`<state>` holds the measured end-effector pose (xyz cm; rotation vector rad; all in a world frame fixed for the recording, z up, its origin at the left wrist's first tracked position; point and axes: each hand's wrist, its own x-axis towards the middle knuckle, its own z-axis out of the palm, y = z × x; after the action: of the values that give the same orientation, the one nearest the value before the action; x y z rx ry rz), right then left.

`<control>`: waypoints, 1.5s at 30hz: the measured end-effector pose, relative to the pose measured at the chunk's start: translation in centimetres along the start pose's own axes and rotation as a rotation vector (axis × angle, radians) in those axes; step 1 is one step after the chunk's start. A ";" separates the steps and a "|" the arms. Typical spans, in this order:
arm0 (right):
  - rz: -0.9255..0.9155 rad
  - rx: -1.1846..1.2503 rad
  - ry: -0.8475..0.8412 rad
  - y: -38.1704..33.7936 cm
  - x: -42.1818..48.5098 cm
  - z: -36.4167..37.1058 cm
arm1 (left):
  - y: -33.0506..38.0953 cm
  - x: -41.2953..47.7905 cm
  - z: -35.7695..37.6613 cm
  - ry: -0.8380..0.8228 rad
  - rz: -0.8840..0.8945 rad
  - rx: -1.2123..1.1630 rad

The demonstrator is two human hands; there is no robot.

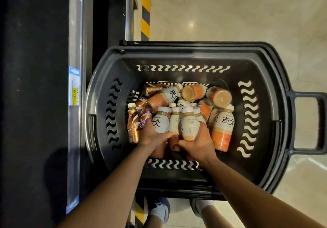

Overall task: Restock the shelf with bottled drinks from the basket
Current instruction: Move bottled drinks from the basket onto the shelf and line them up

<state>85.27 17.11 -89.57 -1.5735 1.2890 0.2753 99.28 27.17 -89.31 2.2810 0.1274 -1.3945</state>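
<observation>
Basket [185, 54]: 1, with 1 side handle [307, 121].

White-label bottles [223, 127]: at least 9 countable, 4 of them upright at the front and the rest lying in the pile; overlap hides the exact total.

Nescafé bottles [133, 123]: 4 visible, made up of 3 bronze ones and 1 with a purple label [145, 119].

Hands: 2, left hand [152, 137] and right hand [198, 144], both in the basket.

Shoes [161, 208]: 2.

Shelf-edge tags [74, 86]: 3.

Yellow-black striped posts [146, 10]: 1 at the top, plus 1 striped piece at the bottom edge.
</observation>
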 end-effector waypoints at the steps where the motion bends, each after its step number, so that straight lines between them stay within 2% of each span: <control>1: 0.041 0.079 -0.035 -0.1 -0.6 -0.6 | 0.1 -1.0 -0.6 -0.004 -0.001 -0.028; 5: 0.145 0.232 -0.063 -2.7 -3.9 -4.3 | 2.6 -7.4 -3.9 -0.051 0.049 -0.190; 7: 0.143 0.269 -0.066 -6.2 -7.1 -7.4 | 4.5 -11.4 -5.5 -0.076 0.059 -0.252; 14: -0.010 0.281 0.023 -21.2 -20.7 -19.2 | 14.3 -30.9 -12.7 0.012 0.093 -0.415; 19: -0.205 0.280 0.076 -32.0 -29.2 -26.0 | 20.6 -43.1 -18.5 0.050 0.232 -0.433; 23: -0.315 0.318 0.087 -36.8 -35.7 -30.2 | 23.6 -50.9 -21.5 0.106 0.329 -0.441; 28: -0.387 0.350 0.055 -38.1 -41.6 -33.6 | 23.9 -59.8 -23.4 0.203 0.415 -0.540; 32: -0.498 0.307 -0.055 -40.0 -44.9 -35.3 | 22.7 -65.7 -23.6 0.337 0.445 -0.659; 37: -0.721 0.154 -0.304 -44.2 -49.8 -35.4 | 19.1 -73.2 -23.8 0.574 0.416 -0.848; 42: -0.920 0.057 -0.571 -46.7 -58.4 -32.2 | 12.7 -80.9 -24.5 0.930 0.421 -0.941; 45: -0.987 0.016 -0.750 -46.5 -64.4 -29.9 | 8.0 -86.3 -24.6 1.087 0.414 -0.942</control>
<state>85.86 25.56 -5.15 -1.6645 -0.1066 0.1804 80.41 44.14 -2.88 1.7839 0.4845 0.2360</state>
